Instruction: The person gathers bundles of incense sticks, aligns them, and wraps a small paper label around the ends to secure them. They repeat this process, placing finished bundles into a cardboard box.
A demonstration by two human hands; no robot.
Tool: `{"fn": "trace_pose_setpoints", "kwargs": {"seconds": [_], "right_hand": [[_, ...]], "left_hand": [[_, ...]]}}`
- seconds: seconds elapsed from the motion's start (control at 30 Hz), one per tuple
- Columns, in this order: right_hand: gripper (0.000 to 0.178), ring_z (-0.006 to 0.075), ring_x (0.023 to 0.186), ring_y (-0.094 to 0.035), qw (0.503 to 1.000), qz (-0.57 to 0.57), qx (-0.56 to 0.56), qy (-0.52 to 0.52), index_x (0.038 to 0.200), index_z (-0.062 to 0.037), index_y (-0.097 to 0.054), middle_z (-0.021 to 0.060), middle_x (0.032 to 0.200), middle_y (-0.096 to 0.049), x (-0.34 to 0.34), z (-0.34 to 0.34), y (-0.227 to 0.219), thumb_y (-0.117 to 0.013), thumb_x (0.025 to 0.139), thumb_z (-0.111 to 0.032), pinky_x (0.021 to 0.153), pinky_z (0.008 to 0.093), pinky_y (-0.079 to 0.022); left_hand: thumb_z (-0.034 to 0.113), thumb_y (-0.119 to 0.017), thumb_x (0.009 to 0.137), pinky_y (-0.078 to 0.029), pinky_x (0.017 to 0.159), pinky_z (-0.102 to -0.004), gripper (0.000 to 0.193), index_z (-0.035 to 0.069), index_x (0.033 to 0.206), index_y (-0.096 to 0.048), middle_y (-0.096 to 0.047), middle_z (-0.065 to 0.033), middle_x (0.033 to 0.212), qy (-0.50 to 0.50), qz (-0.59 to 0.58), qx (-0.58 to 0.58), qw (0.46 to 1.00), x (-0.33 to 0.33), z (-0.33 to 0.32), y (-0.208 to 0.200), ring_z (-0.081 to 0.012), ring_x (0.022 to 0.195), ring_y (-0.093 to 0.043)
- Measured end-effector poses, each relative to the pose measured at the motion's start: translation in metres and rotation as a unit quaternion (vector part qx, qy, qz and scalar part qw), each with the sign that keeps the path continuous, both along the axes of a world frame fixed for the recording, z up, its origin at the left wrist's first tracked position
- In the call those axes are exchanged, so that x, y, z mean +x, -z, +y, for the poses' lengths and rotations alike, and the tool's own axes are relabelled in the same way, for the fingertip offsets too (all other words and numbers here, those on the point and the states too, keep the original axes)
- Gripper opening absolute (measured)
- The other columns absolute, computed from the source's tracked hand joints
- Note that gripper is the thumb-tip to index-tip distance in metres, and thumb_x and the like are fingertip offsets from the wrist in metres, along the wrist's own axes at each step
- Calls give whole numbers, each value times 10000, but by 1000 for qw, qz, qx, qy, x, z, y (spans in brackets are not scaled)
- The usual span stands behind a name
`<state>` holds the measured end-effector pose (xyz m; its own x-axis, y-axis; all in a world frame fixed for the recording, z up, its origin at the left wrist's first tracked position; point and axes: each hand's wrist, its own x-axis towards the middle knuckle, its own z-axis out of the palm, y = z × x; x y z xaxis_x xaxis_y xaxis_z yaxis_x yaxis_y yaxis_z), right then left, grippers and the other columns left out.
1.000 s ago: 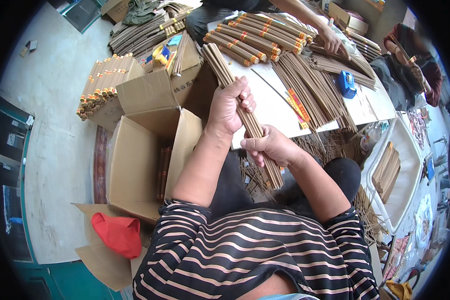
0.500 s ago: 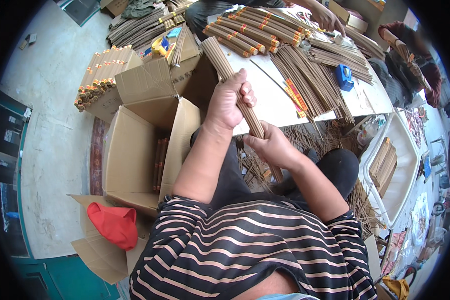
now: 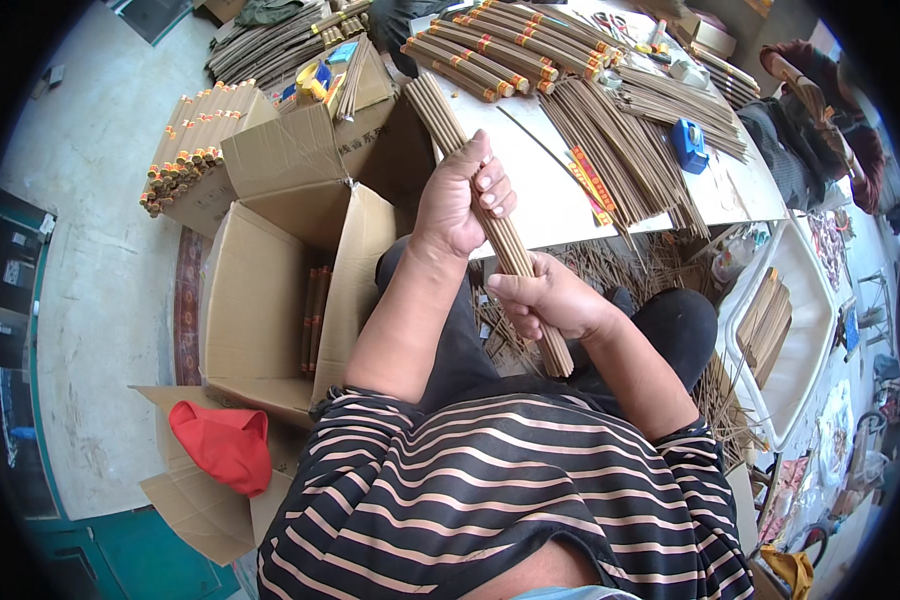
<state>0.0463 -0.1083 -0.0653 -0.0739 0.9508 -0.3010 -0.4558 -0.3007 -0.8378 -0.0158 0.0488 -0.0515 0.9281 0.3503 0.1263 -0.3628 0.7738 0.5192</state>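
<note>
A bundle of thin brown incense sticks [image 3: 509, 255] slants across in front of me, its far end over the white table's near left corner. My left hand [image 3: 462, 198] is wrapped round its upper half. Lower down, my right hand [image 3: 552, 297] grips the same bundle, thumb across the top; the lower end pokes out below it above my lap. Loose incense sticks [image 3: 615, 150] lie spread on the table [image 3: 530, 210] just beyond, with a red and yellow paper label [image 3: 592, 183] at their near left edge. A blue tape dispenser [image 3: 688, 146] stands to their right.
An open cardboard box [image 3: 255, 300] with some bundles inside stands at my left, a red cloth [image 3: 220, 447] beside it. Labelled bundles [image 3: 510, 50] cover the table's far side. At right are a white tub [image 3: 805, 300] holding sticks and another person [image 3: 820, 120] handling sticks.
My right hand has shifted slightly on the bundle, its fingers now curled further underneath. The bundle's lower end shows more fully. A co-worker's hand over the far table has drawn back.
</note>
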Motion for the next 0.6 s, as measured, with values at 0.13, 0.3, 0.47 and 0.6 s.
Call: {"fn": "trace_pose_setpoints", "kwargs": {"seconds": [0.13, 0.3, 0.47, 0.6], "right_hand": [[204, 80, 386, -445, 934, -343, 4, 100, 798, -34, -475, 14, 552, -494, -7, 7, 7, -583, 857, -197, 355, 228, -362], [183, 86, 376, -455, 999, -33, 22, 8, 787, -33, -463, 5, 537, -483, 1, 0, 3, -602, 840, -141, 350, 227, -387], [179, 86, 382, -466, 978, -196, -18, 64, 799, -30, -460, 8, 535, -479, -3, 6, -5, -625, 817, -97, 341, 219, -394], [179, 81, 372, -462, 993, -104, -7, 54, 799, -26, -470, 19, 533, -486, -5, 3, -3, -632, 812, -101, 334, 217, -393]], "left_hand": [[252, -615, 856, -352, 430, -244, 294, 120, 639, -467, -428, 24, 512, -218, 235, 54, 946, 10, -14, -6, -100, 419, -417], [218, -586, 879, -350, 419, -228, 260, 113, 663, -484, -464, 36, 516, -16, -11, -21, 1000, -2, -3, -3, -75, 423, -429], [242, -598, 870, -349, 420, -234, 271, 114, 659, -485, -441, 14, 500, -115, 116, 7, 987, 3, -9, -4, -84, 420, -419], [255, -604, 862, -345, 432, -231, 263, 112, 674, -490, -455, 12, 532, -67, 54, -5, 996, 0, -2, 4, -84, 435, -420]]}}
